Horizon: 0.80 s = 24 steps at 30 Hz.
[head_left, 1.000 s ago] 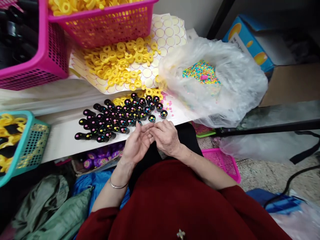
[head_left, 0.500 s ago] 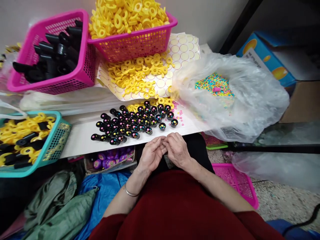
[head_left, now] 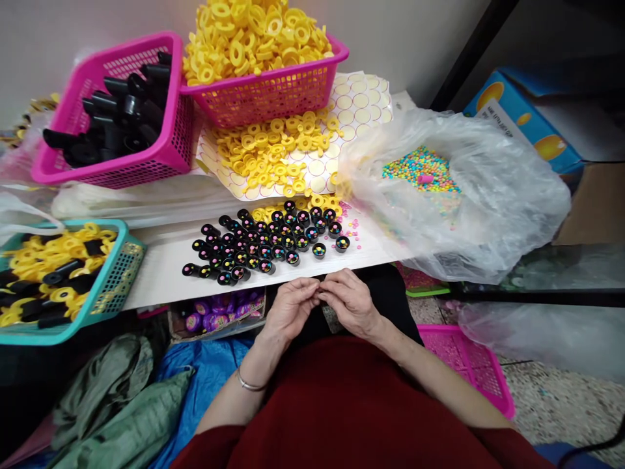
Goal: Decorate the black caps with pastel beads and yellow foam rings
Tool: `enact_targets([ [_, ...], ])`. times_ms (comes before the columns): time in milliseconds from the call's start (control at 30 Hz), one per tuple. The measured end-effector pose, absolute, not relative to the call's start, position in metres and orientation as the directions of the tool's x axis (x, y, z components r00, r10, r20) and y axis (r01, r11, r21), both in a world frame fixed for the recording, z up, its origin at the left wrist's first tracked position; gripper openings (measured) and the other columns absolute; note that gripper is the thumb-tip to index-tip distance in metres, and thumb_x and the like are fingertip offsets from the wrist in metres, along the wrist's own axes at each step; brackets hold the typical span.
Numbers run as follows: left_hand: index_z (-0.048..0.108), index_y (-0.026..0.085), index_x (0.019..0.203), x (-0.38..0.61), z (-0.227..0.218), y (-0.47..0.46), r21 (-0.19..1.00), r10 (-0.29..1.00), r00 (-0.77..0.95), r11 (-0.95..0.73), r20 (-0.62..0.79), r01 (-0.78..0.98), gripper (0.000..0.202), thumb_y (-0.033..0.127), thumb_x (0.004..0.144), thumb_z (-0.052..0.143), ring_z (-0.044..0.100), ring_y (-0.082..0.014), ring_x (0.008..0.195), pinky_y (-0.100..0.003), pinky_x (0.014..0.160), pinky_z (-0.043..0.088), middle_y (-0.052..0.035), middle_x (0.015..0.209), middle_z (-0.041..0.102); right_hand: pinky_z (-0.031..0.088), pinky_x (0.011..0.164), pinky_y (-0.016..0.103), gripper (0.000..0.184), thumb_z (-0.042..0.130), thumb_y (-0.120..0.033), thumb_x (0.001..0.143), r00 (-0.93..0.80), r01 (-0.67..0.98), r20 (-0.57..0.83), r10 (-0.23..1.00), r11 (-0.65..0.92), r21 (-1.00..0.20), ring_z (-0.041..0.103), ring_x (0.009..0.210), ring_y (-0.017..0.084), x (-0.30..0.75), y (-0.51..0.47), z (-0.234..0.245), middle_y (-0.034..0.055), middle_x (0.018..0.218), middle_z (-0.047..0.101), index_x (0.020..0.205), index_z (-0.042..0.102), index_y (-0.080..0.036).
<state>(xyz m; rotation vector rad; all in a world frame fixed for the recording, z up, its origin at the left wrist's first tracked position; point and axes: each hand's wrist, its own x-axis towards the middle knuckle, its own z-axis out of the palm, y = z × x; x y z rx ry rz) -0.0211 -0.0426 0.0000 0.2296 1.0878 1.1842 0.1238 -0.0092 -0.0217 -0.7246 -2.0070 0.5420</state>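
My left hand [head_left: 291, 307] and my right hand [head_left: 352, 301] meet at the fingertips just in front of the table edge. Both are closed in a pinch, and whatever lies between the fingers is too small or hidden to make out. Beyond them, many black tubes [head_left: 265, 252] stand upright in a cluster on the white tabletop [head_left: 161, 277], with small coloured balls showing in their open tops. Yellow plastic ring pieces [head_left: 263, 156] lie in a heap behind the tubes. Tiny pink pieces [head_left: 352, 228] are scattered right of the cluster.
A pink basket of black parts [head_left: 173, 124] and a pink basket of yellow rings [head_left: 273, 98] stand behind. At left sits a turquoise basket [head_left: 129, 260] of mixed parts. A clear bag [head_left: 512, 195] holds coloured balls at right. Below the table is a box of purple items [head_left: 215, 319].
My right hand's fingers have bent and shifted slightly while the fingertips stay together. The whole view has moved a little, so the table things appear slightly lower and farther right.
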Motion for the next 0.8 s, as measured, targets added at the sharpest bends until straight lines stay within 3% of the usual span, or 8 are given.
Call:
enact_targets([
  [100,0.07,0.014,0.065,-0.052,0.023,-0.032,0.86,0.888,-0.269,0.221,-0.373,-0.461,0.018,0.022,0.054,0.081,0.058,-0.0076,0.057,-0.017,0.052,0.046,-0.0038,0.069,0.068,0.049,0.068,0.035,0.01,0.059,-0.016,0.083,-0.387,0.362,0.637,0.667,0.745,-0.56,0.058,0.076,0.018,0.14,0.009,-0.025,0.0073,0.085,0.065,0.091,0.063,-0.019],
  [167,0.07,0.015,0.066,-0.086,0.038,-0.019,0.96,0.864,-0.464,0.072,-0.197,-0.272,0.02,0.022,0.052,0.081,0.061,-0.0103,0.057,-0.019,0.051,0.047,-0.0039,0.068,0.07,0.049,0.068,0.035,0.008,0.059,-0.016,0.083,-0.289,0.447,0.651,0.701,0.701,-0.556,0.058,0.079,0.019,0.157,0.029,-0.034,0.0078,0.086,0.064,0.088,0.063,-0.019],
  [233,0.069,0.015,0.065,-0.123,0.047,-0.004,0.995,0.814,-0.575,0.03,-0.077,-0.09,0.02,0.021,0.049,0.08,0.061,-0.0111,0.056,-0.02,0.051,0.049,-0.0024,0.064,0.068,0.049,0.067,0.034,0.006,0.057,-0.017,0.084,-0.181,0.505,0.631,0.755,0.622,-0.599,0.057,0.075,0.019,0.174,0.05,-0.048,0.0063,0.08,0.062,0.083,0.062,-0.02],
  [333,0.067,0.015,0.062,-0.171,0.046,0.02,0.989,0.755,-0.655,0.109,-0.019,0.097,0.017,0.021,0.049,0.076,0.057,-0.0096,0.051,-0.019,0.048,0.044,0.0002,0.056,0.064,0.046,0.065,0.034,0.01,0.055,-0.021,0.085,-0.131,0.582,0.592,0.796,0.545,-0.604,0.055,0.069,0.018,0.19,0.074,-0.071,0.004,0.073,0.059,0.076,0.06,-0.021],
  [500,0.065,0.017,0.063,-0.208,0.024,0.046,0.825,0.774,-0.634,0.349,0.014,0.445,0.01,0.025,0.058,0.068,0.045,-0.0089,0.046,-0.022,0.045,0.034,0.0039,0.05,0.053,0.045,0.068,0.035,0.012,0.053,-0.023,0.084,-0.171,0.686,0.599,0.783,0.531,-0.498,0.054,0.071,0.02,0.189,0.082,-0.088,0.0052,0.074,0.061,0.074,0.06,-0.021],
  [667,0.061,0.018,0.057,-0.222,0.008,0.063,0.59,0.864,-0.465,0.275,0.195,0.759,0.005,0.021,0.06,0.064,0.056,-0.0166,0.076,-0.03,0.077,0.045,-0.0009,0.071,0.06,0.044,0.068,0.033,0.013,0.051,-0.023,0.085,-0.175,0.735,0.606,0.776,0.513,-0.445,0.053,0.071,0.02,0.185,0.08,-0.088,0.0056,0.074,0.061,0.076,0.06,-0.02],
  [800,0.063,0.018,0.062,-0.229,0.001,0.072,0.465,0.884,-0.413,0.278,0.218,0.841,0.006,0.023,0.063,0.065,0.055,-0.0215,0.091,-0.039,0.09,0.042,-0.0047,0.088,0.062,0.042,0.067,0.033,0.014,0.051,-0.024,0.086,-0.177,0.758,0.597,0.783,0.495,-0.425,0.052,0.071,0.02,0.186,0.081,-0.088,0.0052,0.074,0.06,0.076,0.06,-0.021],
])
